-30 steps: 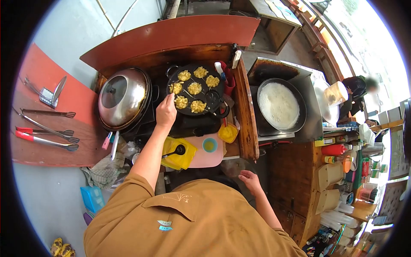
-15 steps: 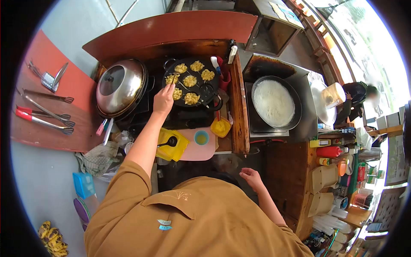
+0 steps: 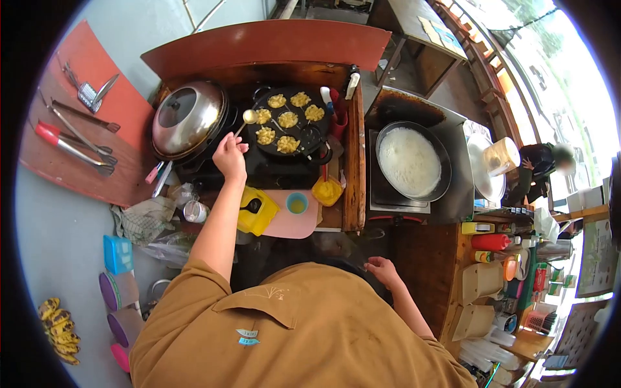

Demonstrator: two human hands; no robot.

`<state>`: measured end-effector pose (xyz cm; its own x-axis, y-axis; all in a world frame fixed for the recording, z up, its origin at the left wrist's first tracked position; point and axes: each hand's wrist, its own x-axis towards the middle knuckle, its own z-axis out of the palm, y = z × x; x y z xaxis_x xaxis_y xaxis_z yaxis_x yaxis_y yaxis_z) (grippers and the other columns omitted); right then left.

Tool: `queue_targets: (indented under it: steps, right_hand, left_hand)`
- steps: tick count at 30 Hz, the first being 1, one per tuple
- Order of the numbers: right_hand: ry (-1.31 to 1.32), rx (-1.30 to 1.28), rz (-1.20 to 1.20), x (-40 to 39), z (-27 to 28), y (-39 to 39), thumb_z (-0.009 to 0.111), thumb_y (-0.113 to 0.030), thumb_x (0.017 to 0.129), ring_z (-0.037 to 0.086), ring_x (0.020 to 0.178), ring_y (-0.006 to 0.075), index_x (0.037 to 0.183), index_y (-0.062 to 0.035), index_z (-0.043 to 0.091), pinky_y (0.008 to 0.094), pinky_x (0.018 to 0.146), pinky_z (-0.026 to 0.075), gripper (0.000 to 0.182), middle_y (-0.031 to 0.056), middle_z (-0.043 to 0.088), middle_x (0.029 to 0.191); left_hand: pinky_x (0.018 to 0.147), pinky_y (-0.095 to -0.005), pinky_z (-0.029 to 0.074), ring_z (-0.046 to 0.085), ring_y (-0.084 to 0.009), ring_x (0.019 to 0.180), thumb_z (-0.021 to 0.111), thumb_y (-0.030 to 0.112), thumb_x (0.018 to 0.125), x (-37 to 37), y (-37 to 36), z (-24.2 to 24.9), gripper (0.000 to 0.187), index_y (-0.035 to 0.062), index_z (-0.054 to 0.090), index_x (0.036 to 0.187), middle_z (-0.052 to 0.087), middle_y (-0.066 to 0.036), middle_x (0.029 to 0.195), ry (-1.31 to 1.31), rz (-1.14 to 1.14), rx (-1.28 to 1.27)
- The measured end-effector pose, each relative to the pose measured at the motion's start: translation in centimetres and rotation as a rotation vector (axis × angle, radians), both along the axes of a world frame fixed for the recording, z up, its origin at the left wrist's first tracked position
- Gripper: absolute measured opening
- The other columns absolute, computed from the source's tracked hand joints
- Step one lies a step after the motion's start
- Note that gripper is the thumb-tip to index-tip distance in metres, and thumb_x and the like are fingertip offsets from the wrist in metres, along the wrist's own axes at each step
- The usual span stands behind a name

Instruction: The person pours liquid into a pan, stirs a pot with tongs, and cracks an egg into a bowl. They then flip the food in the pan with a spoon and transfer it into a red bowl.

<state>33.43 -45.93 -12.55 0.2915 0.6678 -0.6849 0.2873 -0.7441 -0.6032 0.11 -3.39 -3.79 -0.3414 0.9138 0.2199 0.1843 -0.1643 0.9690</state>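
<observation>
My left hand (image 3: 230, 157) grips a small metal spoon (image 3: 250, 117), its bowl raised at the left edge of a dark round pan (image 3: 299, 140). Several yellow, lumpy portions (image 3: 288, 119) sit in the pan's hollows. Down by my right side, my right hand (image 3: 383, 269) hangs with curled fingers; whether it holds anything is too small to tell. Nearer to me than the pan, a yellow container (image 3: 262, 222) with a black ladle (image 3: 251, 205) and a blue cup (image 3: 297, 203) stand by a pink board (image 3: 284, 223). A yellow tub (image 3: 328, 191) is to their right.
A lidded wok (image 3: 194, 123) sits at the left. To the right, a large pan (image 3: 414, 161) holds whitish liquid. Bottles and boxes (image 3: 482, 278) fill the right shelf. Another person (image 3: 538, 161) is at the far right. Tongs (image 3: 77, 145) hang on the left.
My left hand has moved left and back from the pan, and the spoon now points up and away from the portions. The view has shifted slightly.
</observation>
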Motion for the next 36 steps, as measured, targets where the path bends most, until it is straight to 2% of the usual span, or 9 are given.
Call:
queue_targets:
  steps: [2, 3, 8, 14, 19, 22, 24, 31, 36]
  right_hand:
    - [0.016, 0.013, 0.031, 0.2, -1.0, -0.6, 0.074, -0.027, 0.091, 0.067, 0.108, 0.0203, 0.128, 0.0024, 0.064, 0.0328, 0.093, 0.052, 0.049, 0.0131, 0.071, 0.118]
    - [0.067, 0.031, 0.008, 0.1, -0.3, -0.1, 0.074, -0.028, 0.091, 0.066, 0.109, 0.02, 0.128, 0.0022, 0.064, 0.0325, 0.093, 0.052, 0.048, 0.0134, 0.071, 0.119]
    - [0.218, 0.015, 0.227, -3.4, 5.0, 5.3, 0.069, -0.035, 0.095, 0.064, 0.113, 0.0213, 0.127, -0.0026, 0.066, 0.0333, 0.096, 0.049, 0.046, 0.0115, 0.07, 0.121]
    - [0.318, 0.242, 0.575, -12.9, 2.9, 14.4, 0.068, -0.042, 0.093, 0.067, 0.108, 0.0255, 0.121, -0.0029, 0.069, 0.0359, 0.095, 0.051, 0.049, 0.0145, 0.072, 0.115]
    - [0.5, 0.056, 0.44, -22.4, -2.5, 22.5, 0.071, -0.043, 0.092, 0.064, 0.098, 0.0188, 0.126, -0.0046, 0.065, 0.0295, 0.089, 0.05, 0.051, 0.0085, 0.07, 0.11]
    - [0.471, -0.121, 0.135, -25.7, -1.9, 25.1, 0.074, -0.048, 0.087, 0.062, 0.095, 0.0195, 0.138, -0.002, 0.053, 0.035, 0.083, 0.051, 0.071, 0.0107, 0.067, 0.112]
    - [0.585, 0.096, -0.052, -26.9, -1.8, 25.7, 0.076, -0.05, 0.083, 0.061, 0.1, 0.0221, 0.141, 0.0021, 0.043, 0.0421, 0.083, 0.051, 0.084, 0.0144, 0.063, 0.116]
    - [0.343, 0.01, -0.338, -29.3, -7.4, 27.6, 0.076, -0.033, 0.084, 0.061, 0.112, 0.0291, 0.13, 0.0032, 0.05, 0.0445, 0.091, 0.051, 0.064, 0.0174, 0.06, 0.122]
    - [0.583, -0.017, -0.414, -28.9, -8.8, 26.8, 0.076, -0.028, 0.083, 0.059, 0.116, 0.0309, 0.138, 0.0075, 0.04, 0.0428, 0.092, 0.053, 0.075, 0.0205, 0.054, 0.132]
  left_hand:
    - [0.065, -0.0329, 0.057, 0.068, -0.017, 0.066, 0.064, 0.015, 0.099, -1.7, -2.3, -0.6, 0.028, -0.0013, 0.066, 0.121, 0.073, -0.012, 0.092, -0.744, -0.037, -0.213]
    - [0.071, -0.0332, 0.057, 0.067, -0.0166, 0.07, 0.066, 0.013, 0.097, -2.7, -3.9, -0.7, 0.032, 0.0, 0.063, 0.126, 0.072, -0.011, 0.094, -0.826, -0.083, -0.25]
    - [0.076, -0.0322, 0.055, 0.066, -0.0166, 0.077, 0.062, 0.009, 0.098, -6.0, -12.6, -1.3, 0.032, 0.0005, 0.061, 0.13, 0.071, -0.012, 0.101, -0.807, -0.211, -0.306]
    - [0.08, -0.0314, 0.053, 0.064, -0.0142, 0.081, 0.057, 0.005, 0.1, -9.6, -18.0, -1.2, 0.05, 0.0031, 0.044, 0.148, 0.068, -0.011, 0.107, -0.758, -0.35, -0.393]
    - [0.076, -0.0295, 0.054, 0.063, -0.0132, 0.079, 0.055, 0.002, 0.099, -10.9, -18.8, -0.2, 0.052, 0.0029, 0.042, 0.15, 0.065, -0.008, 0.105, -0.714, -0.332, -0.439]
    - [0.075, -0.0286, 0.054, 0.063, -0.0133, 0.079, 0.055, 0.002, 0.099, -12.3, -18.5, -0.5, 0.052, 0.0018, 0.042, 0.149, 0.065, -0.008, 0.105, -0.709, -0.398, -0.473]
    - [0.074, -0.0276, 0.054, 0.063, -0.0132, 0.079, 0.054, 0.001, 0.099, -13.3, -18.4, -0.9, 0.051, 0.0008, 0.043, 0.149, 0.065, -0.008, 0.105, -0.683, -0.415, -0.477]
    - [0.074, -0.0256, 0.052, 0.064, -0.0126, 0.078, 0.054, 0.001, 0.099, -16.3, -16.8, -1.7, 0.05, -0.0001, 0.043, 0.148, 0.066, -0.009, 0.105, -0.621, -0.496, -0.573]
    - [0.076, -0.0278, 0.054, 0.064, -0.0144, 0.082, 0.053, -0.001, 0.098, -16.8, -14.3, -1.4, 0.056, -0.0005, 0.037, 0.152, 0.064, -0.01, 0.106, -0.614, -0.598, -0.627]
